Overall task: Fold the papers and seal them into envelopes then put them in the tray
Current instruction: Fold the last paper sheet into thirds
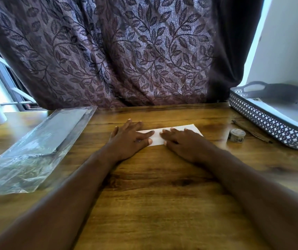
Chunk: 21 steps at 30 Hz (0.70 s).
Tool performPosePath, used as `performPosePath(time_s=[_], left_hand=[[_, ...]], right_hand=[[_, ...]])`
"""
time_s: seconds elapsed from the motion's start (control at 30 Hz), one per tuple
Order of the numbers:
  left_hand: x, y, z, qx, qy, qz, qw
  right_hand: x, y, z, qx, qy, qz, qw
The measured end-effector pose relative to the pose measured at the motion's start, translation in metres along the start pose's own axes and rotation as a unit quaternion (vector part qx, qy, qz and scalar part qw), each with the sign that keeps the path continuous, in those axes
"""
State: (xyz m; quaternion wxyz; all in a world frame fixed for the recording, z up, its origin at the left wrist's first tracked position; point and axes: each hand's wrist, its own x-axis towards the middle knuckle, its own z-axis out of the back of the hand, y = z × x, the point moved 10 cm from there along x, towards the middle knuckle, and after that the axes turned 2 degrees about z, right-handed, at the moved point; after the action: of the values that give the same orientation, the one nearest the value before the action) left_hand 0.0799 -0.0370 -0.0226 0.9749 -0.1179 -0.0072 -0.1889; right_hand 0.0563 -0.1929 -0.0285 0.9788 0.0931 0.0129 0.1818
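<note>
The folded paper [156,137] is laid flat on the surface [153,177], straight ahead at 12 o'clock. Its long axis is set from 9 to 3 o'clock, with the right end swung slightly toward 2. It is pressed down by both hands. The left hand [129,137] is spread over its 9 o'clock end and the right hand [182,141] over its 3 o'clock half. The fingers are kept straight, nothing is gripped, and the fingertips are almost met over the middle. Neither hand is judged nearer. The crease is judged to be in hand, so any next stroke would be run along that long axis. A clear plastic pack [42,141] is seen at 9 o'clock, well apart. The tray [263,120] is placed at 2 o'clock, nearer the right hand, with a tape roll [236,135] and a pen [251,131] between.
</note>
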Motion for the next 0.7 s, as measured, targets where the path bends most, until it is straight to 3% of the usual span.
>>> performPosePath(time_s=[0.2, 0.4, 0.57, 0.7], left_hand=[[0.001, 0.001, -0.004, -0.015, 0.027, 0.005, 0.999], [-0.003, 0.005, -0.003, 0.003, 0.014, 0.029, 0.999], [-0.019, 0.028, -0.002, 0.025, 0.022, 0.103, 0.994], [-0.044, 0.027, 0.021, 0.034, -0.062, 0.115, 0.991]], right_hand=[[-0.009, -0.058, 0.026, -0.002, -0.045, -0.119, 0.992], [-0.016, -0.052, 0.033, -0.029, -0.074, -0.124, 0.989], [-0.019, -0.053, 0.024, -0.064, -0.012, -0.134, 0.989], [-0.026, -0.045, 0.037, -0.026, -0.066, -0.114, 0.991]])
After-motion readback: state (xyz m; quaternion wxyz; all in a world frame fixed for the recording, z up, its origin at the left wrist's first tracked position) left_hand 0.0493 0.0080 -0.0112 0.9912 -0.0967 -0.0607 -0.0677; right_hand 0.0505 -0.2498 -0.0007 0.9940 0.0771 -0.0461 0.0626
